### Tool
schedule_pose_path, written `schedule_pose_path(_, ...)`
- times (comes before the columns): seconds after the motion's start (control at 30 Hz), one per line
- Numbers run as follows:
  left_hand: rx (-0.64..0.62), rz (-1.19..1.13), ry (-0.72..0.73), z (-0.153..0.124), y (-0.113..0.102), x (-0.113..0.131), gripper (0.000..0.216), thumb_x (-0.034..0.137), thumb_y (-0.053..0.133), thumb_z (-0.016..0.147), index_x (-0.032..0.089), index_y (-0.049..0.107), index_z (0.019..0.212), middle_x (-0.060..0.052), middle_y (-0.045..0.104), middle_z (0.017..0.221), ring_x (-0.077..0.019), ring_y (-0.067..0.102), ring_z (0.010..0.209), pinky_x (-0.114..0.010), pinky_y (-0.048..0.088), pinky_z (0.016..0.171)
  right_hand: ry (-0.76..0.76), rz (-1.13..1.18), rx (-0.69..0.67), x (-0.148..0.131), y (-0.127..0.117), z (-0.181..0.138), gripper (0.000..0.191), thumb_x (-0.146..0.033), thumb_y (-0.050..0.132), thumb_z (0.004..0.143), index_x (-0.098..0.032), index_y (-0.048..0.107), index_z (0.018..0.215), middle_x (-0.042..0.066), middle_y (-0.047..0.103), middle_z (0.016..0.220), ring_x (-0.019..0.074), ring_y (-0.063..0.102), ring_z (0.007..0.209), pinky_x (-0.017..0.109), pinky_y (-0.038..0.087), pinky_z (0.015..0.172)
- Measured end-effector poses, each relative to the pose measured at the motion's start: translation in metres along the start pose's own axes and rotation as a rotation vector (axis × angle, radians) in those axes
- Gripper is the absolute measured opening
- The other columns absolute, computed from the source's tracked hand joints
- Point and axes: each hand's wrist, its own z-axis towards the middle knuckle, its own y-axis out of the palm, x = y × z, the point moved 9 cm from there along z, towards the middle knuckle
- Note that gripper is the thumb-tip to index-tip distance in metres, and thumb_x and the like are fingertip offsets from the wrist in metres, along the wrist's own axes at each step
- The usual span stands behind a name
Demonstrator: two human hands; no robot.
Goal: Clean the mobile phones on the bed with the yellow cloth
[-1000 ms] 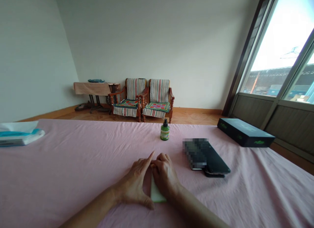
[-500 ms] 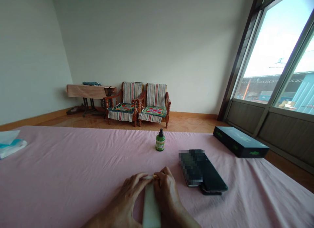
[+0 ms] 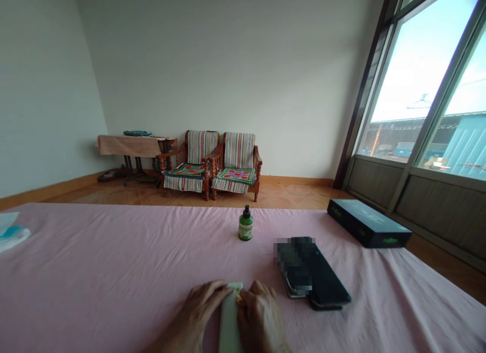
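A pale, flat, phone-sized white slab (image 3: 229,317) lies lengthwise on the pink cloth (image 3: 114,272) at the bottom centre. My left hand (image 3: 197,315) rests along its left side with fingers curled to its top corner. My right hand (image 3: 260,317) presses its right side, fingertips pinching at the same top edge. Both hands grip the slab. Just right of them lie two dark phones (image 3: 311,274), one overlapping the other.
A small green bottle with a black cap (image 3: 245,224) stands beyond the hands. A black box (image 3: 368,222) lies at the far right, a tissue pack (image 3: 11,231) at the left edge. Two striped chairs (image 3: 212,163) and a side table stand by the far wall.
The view has tilted up, so the hands and slab sit lower in the picture. My left forefinger, stretched out a second ago, has curled onto the slab's top corner beside the right fingertips.
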Motion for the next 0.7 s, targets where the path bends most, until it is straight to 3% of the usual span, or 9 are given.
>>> schedule_pose_path(0.3, 0.008, 0.008, 0.039, 0.0, 0.004, -0.006, 0.104, 0.049, 0.082, 0.048, 0.031, 0.035, 0.139, -0.006, 0.038, 0.142, -0.0361, 0.037, 0.126, -0.048, 0.031, 0.107, -0.025, -0.048, 0.009, 0.002, 0.005, -0.024, 0.024, -0.002, 0.058, 0.062, -0.023, 0.068, 0.07, 0.004, 0.063, 0.075, 0.02, 0.056, 0.073, 0.03, 0.028, 0.066)
schedule_pose_path(0.43, 0.006, 0.017, 0.04, 0.0, 0.004, -0.007, 0.104, 0.049, 0.082, 0.047, 0.029, 0.036, 0.139, -0.007, 0.037, 0.142, -0.0366, 0.037, 0.126, -0.049, 0.03, 0.107, -0.081, -0.011, 0.013, 0.001, -0.002, -0.041, 0.023, -0.003, 0.056, 0.062, -0.023, 0.066, 0.069, 0.003, 0.063, 0.074, 0.0176, 0.056, 0.07, 0.029, 0.028, 0.065)
schedule_pose_path(0.6, -0.007, 0.03, 0.059, 0.0, 0.002, -0.001, 0.102, 0.051, 0.08, 0.051, 0.028, 0.035, 0.139, -0.008, 0.037, 0.141, -0.0349, 0.036, 0.127, -0.047, 0.03, 0.106, -0.101, 0.162, -0.057, -0.002, -0.016, -0.055, 0.022, -0.002, 0.053, 0.06, -0.02, 0.066, 0.061, 0.002, 0.06, 0.067, 0.0146, 0.055, 0.065, 0.026, 0.028, 0.061)
schedule_pose_path(0.7, 0.018, 0.023, 0.08, -0.001, -0.001, 0.004, 0.101, 0.051, 0.08, 0.053, 0.028, 0.035, 0.139, -0.009, 0.037, 0.14, -0.035, 0.036, 0.126, -0.047, 0.03, 0.106, 0.01, 0.385, -0.123, 0.001, -0.023, -0.048, 0.023, -0.003, 0.048, 0.064, -0.016, 0.066, 0.056, 0.002, 0.055, 0.061, 0.0118, 0.051, 0.056, 0.024, 0.025, 0.052)
